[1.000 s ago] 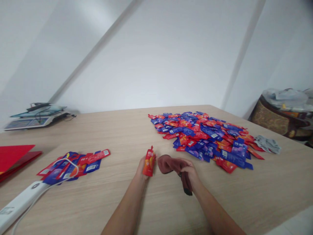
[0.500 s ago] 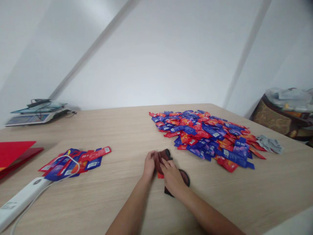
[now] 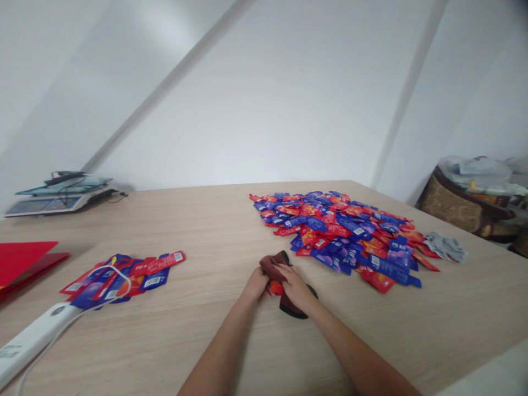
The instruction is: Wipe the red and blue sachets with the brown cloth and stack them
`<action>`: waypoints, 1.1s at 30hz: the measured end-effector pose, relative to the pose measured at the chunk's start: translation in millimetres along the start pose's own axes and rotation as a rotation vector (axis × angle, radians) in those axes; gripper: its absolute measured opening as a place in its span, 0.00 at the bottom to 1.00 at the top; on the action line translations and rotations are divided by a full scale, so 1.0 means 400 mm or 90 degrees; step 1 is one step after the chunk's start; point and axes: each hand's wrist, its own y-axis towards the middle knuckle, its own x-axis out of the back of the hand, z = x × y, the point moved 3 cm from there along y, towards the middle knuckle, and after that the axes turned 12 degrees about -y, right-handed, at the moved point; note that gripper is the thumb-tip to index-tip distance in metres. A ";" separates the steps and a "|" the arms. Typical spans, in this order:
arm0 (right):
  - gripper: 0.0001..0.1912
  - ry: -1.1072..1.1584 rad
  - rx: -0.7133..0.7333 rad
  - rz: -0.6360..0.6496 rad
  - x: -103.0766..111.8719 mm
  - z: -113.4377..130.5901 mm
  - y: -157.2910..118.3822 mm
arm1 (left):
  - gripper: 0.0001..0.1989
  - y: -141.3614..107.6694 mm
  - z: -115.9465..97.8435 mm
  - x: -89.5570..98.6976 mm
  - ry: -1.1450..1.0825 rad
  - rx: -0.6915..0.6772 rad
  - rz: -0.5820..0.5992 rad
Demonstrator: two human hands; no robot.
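Note:
At the table's middle, both hands are on a soft brown cloth piece with black edging. My left hand is closed on its left side, with the fingertips partly hidden. My right hand grips it from the right, fingers over the folded cloth. Between the hands shows a small orange-red packet, partly covered. Another brown part with a black rim lies under and beside my right hand; whether it joins the held cloth I cannot tell.
A large pile of red and blue packets spreads at the right, with grey gloves beside it. To the left are more packets, a white power strip with its cord, a red folder and a scale.
The brown cloth has been folded over further between my hands, and more of the orange-red packet shows. My left hand has turned lower against it. The view has shifted slightly.

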 end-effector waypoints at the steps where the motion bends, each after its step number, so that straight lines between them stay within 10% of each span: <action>1: 0.34 -0.004 0.006 0.008 0.001 -0.004 0.005 | 0.13 0.000 0.002 -0.007 0.013 0.002 -0.002; 7: 0.35 -0.194 -0.003 0.003 0.029 -0.032 0.018 | 0.10 -0.003 -0.012 0.029 0.204 0.034 -0.058; 14: 0.34 -0.315 -0.032 -0.006 0.021 -0.052 0.009 | 0.15 -0.092 -0.106 0.362 0.487 -0.020 -0.375; 19: 0.33 -0.338 -0.041 -0.010 0.014 -0.049 0.006 | 0.25 -0.074 -0.062 0.367 0.830 -0.134 -0.333; 24: 0.34 -0.329 -0.025 -0.005 0.020 -0.048 0.002 | 0.30 -0.021 -0.019 0.425 0.860 -0.076 -0.291; 30: 0.34 -0.281 -0.023 -0.022 0.028 -0.044 0.003 | 0.33 -0.029 -0.048 0.628 0.790 0.033 -0.446; 33: 0.34 -0.194 -0.010 -0.049 0.036 -0.042 0.008 | 0.32 -0.020 -0.060 0.630 0.790 0.030 -0.523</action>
